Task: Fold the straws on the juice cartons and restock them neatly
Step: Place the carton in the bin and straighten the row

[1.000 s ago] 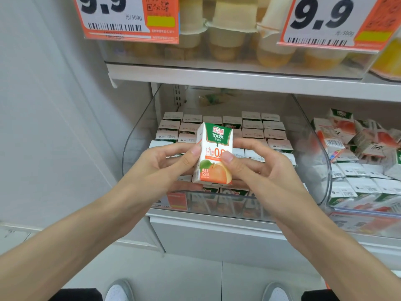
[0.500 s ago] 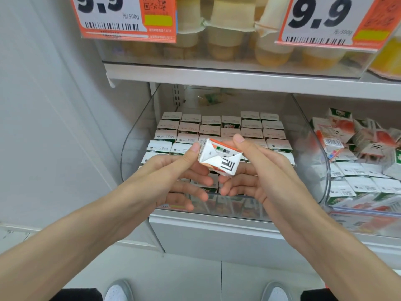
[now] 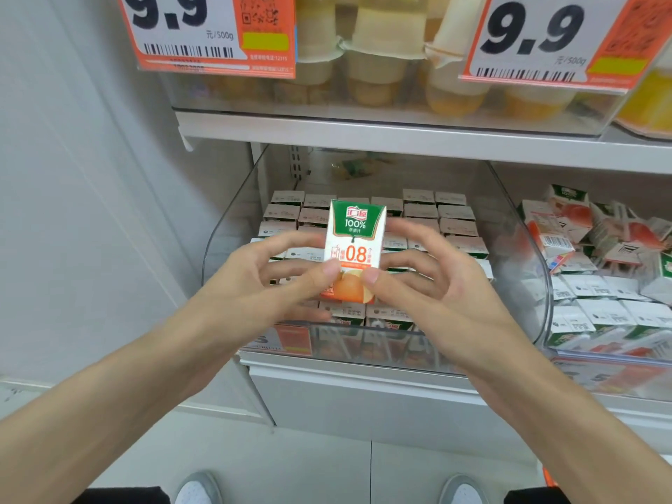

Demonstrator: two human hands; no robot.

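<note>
One juice carton (image 3: pixel 354 241) was up between two hands (image 3: pixel 251 285); two bins (image 3: pixel 236 212), two price tags (image 3: pixel 203 30), two shoes (image 3: pixel 198 489).

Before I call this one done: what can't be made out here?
- Straw on the juice carton: head view shows only the front face.
- Fingers of the left hand and right hand: behind the carton, blurred.
- The front-row cartons: smeared through the clear bin wall.
- The price tags: cut off by the top edge.

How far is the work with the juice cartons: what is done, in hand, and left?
Done: the left bin holds neat rows of cartons. In hand: the left hand and right hand pinch one juice carton upright, its straw hidden. Left: setting it in a row; the right bin holds jumbled cartons.
</note>
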